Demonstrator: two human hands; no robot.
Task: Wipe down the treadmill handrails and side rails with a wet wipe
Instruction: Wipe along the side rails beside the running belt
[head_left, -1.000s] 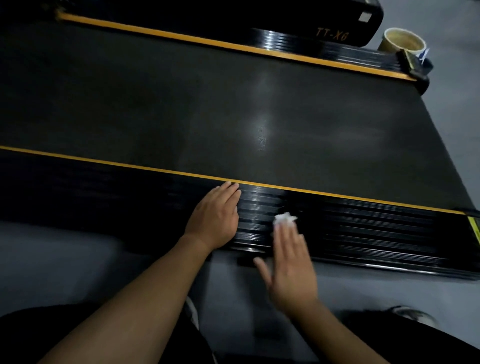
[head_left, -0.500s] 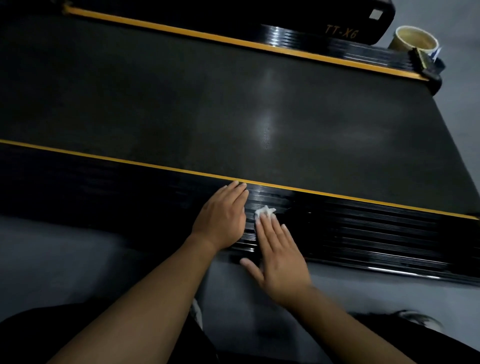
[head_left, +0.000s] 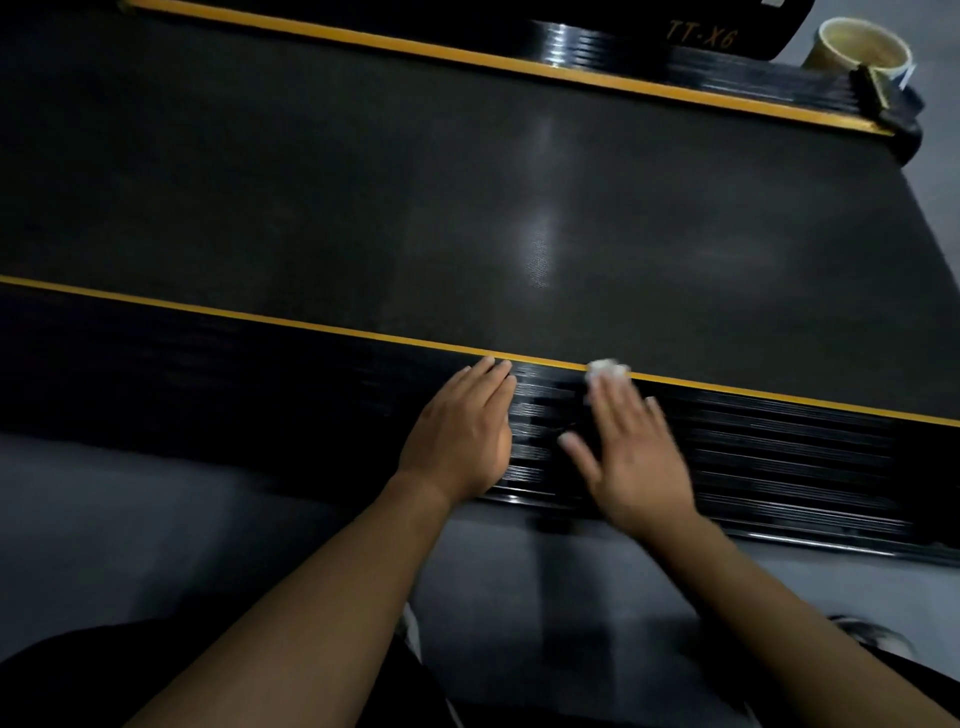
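Fingers (head_left: 613, 400) of my right hand (head_left: 631, 457) lie straight and spread, pressing flat on the wipe (head_left: 608, 370) rather than curling round it. Motion blur smears them, and only a crumpled white tuft of the wipe shows past their tips, at the yellow stripe (head_left: 311, 325). My left hand (head_left: 457, 436) sits just beside it at 9 o'clock, flat and relaxed, holding nothing, palm on the near side rail (head_left: 779, 447). That rail is glossy black and ribbed lengthwise. Beyond it the belt (head_left: 467, 208) is matte, finely woven, with a dull glare patch. At 1 o'clock a round tan cup (head_left: 857, 44) is partly hidden behind the far rail (head_left: 571, 44); I cannot make out its contents.
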